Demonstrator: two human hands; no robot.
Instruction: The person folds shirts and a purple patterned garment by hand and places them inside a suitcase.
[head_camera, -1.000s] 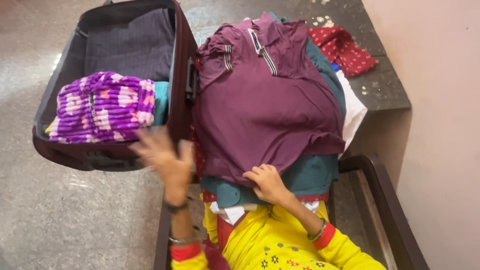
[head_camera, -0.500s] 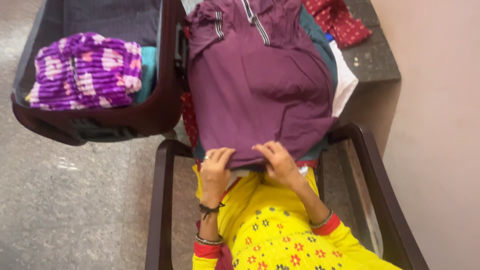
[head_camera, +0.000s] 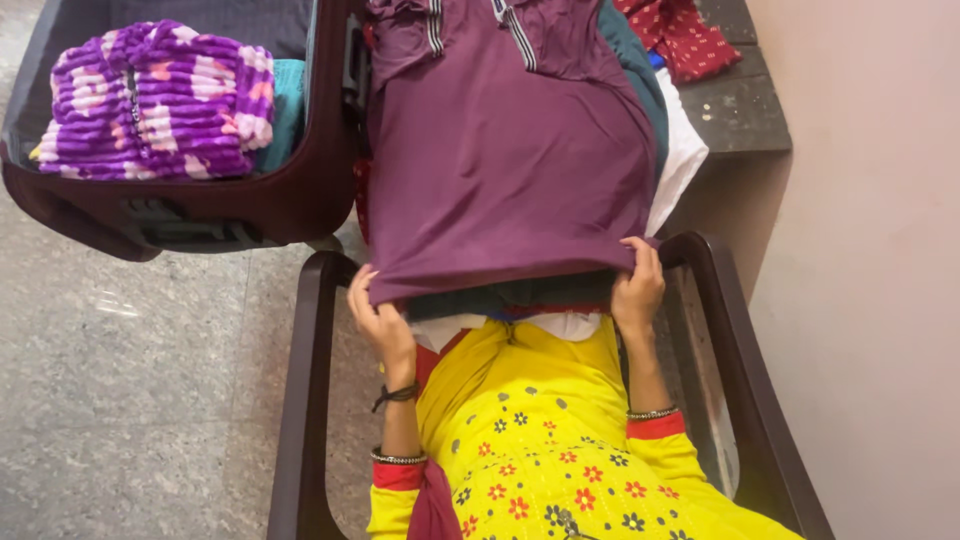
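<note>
- Both hands moved apart since 0.5 s ago; they sat close together at the middle of the hem, now 1 at each bottom corner; view also shifted down, suitcase sits higher in frame
- left hand (head_camera: 380, 322): fingers pinched shut on the left corner of the purple shirt (head_camera: 505, 160) hem; black thread band and a bangle on that wrist
- right hand (head_camera: 637, 290): fingers curled closed over the right corner of the same hem, just beside the dark chair arm (head_camera: 725, 300)
- purple shirt: spread flat, hem pulled taut between the 2 hands; lies on top of the clothes pile (head_camera: 520, 298) on the lap, striped collar at far end
- teal, white and red layers show under the hem and at the right edge
- open maroon suitcase (head_camera: 290, 205) to the left, touching the pile; purple striped fleece (head_camera: 150, 100) folded inside
- red dotted cloth (head_camera: 690, 40) on the stone ledge, top right
</note>
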